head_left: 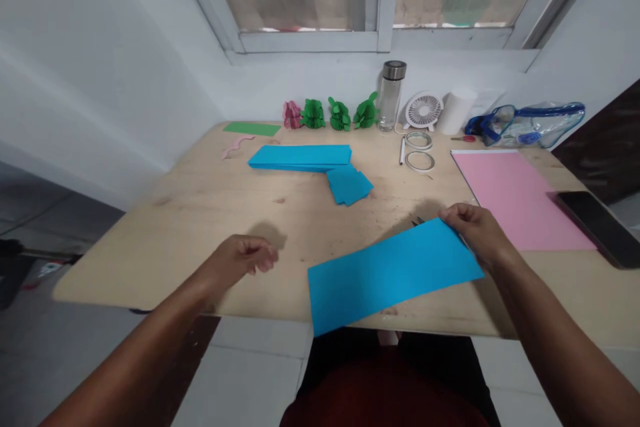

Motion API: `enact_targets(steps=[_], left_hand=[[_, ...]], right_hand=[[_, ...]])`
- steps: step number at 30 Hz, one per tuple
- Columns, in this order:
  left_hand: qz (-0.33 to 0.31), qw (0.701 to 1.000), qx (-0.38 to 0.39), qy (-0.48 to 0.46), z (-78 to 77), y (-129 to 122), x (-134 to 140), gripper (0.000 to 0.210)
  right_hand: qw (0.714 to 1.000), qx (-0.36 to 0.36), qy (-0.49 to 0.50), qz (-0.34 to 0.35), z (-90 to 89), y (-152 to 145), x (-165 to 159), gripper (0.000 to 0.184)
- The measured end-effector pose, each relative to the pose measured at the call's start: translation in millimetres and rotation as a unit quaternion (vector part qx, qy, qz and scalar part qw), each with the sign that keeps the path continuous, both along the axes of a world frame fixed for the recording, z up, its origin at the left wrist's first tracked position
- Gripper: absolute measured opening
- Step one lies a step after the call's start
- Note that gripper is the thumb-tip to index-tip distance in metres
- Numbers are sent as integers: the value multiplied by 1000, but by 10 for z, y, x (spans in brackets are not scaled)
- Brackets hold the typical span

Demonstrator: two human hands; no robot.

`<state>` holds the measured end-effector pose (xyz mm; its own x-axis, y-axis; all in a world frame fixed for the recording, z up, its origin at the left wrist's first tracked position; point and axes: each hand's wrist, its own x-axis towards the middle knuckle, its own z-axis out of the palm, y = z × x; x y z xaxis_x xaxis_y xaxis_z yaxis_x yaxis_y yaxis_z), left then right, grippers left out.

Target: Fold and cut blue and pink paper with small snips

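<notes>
My right hand [473, 232] pinches the upper right corner of a long blue paper strip [390, 273], which is tilted over the front of the table. Its left end reaches the table's front edge. Dark scissor tips [417, 221] peek out behind the strip; the rest of that tool is hidden. My left hand [249, 255] hovers to the left of the strip, apart from it, fingers loosely bent and nothing visible in them. Farther back lie a stack of blue paper strips [300, 157] and a small pile of cut blue pieces [349, 185].
Along the wall stand folded green paper shapes [339, 114], a pink one [293, 115], a glass bottle [390, 97] and a small white fan [423, 111]. Tape rolls [420, 161] lie before the fan. Pink paper [525, 200] and a phone [600, 227] are at right.
</notes>
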<state>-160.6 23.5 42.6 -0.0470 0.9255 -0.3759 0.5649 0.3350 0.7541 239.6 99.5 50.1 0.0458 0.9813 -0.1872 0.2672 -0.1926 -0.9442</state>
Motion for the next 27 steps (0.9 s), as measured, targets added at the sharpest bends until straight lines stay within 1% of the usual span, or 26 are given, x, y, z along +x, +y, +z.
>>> enact_targets(steps=[1,2,3,4,5,6,7,8,9,11,13,15,17,18,19,21,23,24,25,26,27], left_hand=[[-1,997,54,46,-8,-18,72,33],[-14,989,121,88,-25,-56,181,34],[-64,975,173,125,-50,-111,319,39],[-123,954,222,163,-86,-179,476,45],[-193,929,247,197,-131,-253,636,52],[-259,904,255,227,-183,-327,790,59],[-304,882,259,249,-239,-395,927,63],[-329,870,256,264,-295,-453,1040,66],[-336,865,254,273,-348,-499,1127,66],[-338,862,252,280,-438,-558,1230,65],[-333,864,256,278,-498,-589,1265,63],[-323,870,259,269,-533,-606,1268,61],[-309,883,255,244,-552,-616,1253,59],[-300,894,251,219,-558,-619,1238,59],[-289,907,245,182,-562,-621,1217,59],[-249,941,219,74,-558,-619,1156,58],[-163,969,171,-67,-533,-605,1083,54],[-108,974,142,-142,-509,-591,1049,53],[-48,968,115,-219,-476,-574,1020,54],[6,952,90,-292,-436,-554,996,57],[50,929,71,-361,-387,-531,978,61]], right_hand=[[1000,-4,-2,-14,-26,-27,-45,39],[999,-4,-1,-33,-54,-50,-82,38],[999,-3,4,-53,-84,-69,-106,37],[997,0,10,-72,-115,-85,-116,36],[996,3,15,-86,-144,-101,-113,36],[995,5,18,-95,-168,-119,-99,36],[995,4,20,-96,-186,-142,-79,36],[995,0,26,-93,-197,-171,-57,36],[995,-7,39,-90,-198,-207,-41,35],[992,-26,99,-80,-181,-306,-42,33],[982,-46,174,-57,-152,-437,-106,40],[979,-37,199,-13,-133,-586,-230,43],[982,2,184,35,-140,-734,-387,48],[982,9,179,53,-156,-799,-469,48],[983,20,169,71,-180,-857,-551,47],[982,79,112,133,-249,-946,-711,45],[976,109,80,171,-336,-998,-868,43],[970,143,35,195,-380,-1011,-944,44],[960,178,-9,214,-420,-1016,-1020,46],[948,215,-58,226,-456,-1013,-1092,47],[934,249,-109,234,-484,-1002,-1160,49]])
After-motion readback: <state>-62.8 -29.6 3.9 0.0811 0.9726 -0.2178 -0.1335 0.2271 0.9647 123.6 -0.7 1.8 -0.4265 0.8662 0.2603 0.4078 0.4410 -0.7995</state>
